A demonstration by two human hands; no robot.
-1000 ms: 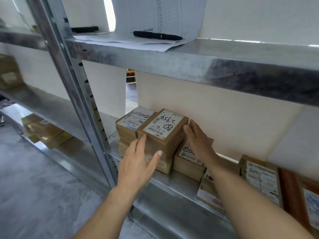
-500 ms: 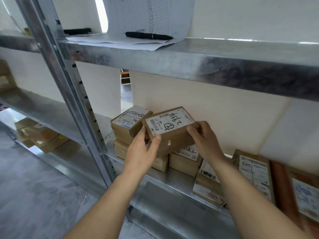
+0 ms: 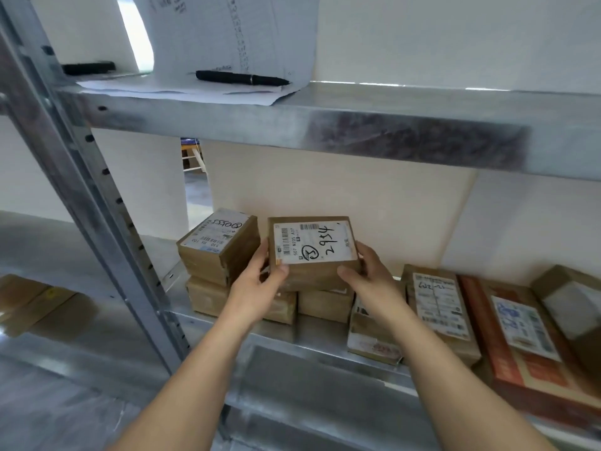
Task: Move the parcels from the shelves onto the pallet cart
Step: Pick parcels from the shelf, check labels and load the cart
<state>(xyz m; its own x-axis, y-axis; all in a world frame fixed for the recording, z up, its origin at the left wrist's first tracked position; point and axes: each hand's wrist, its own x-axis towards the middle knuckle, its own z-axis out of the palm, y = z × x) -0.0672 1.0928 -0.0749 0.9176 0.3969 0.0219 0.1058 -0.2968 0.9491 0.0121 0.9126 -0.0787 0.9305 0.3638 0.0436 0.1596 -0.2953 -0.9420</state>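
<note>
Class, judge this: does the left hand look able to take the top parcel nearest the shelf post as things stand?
Probably not yet: the top parcel sits right beside the left hand, nothing between, but that hand grips the held parcel.

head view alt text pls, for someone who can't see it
A person's left hand and right hand grip a small brown parcel marked 2934 above stacked parcels on a metal shelf. A black pen lies on papers on the shelf above.
</note>
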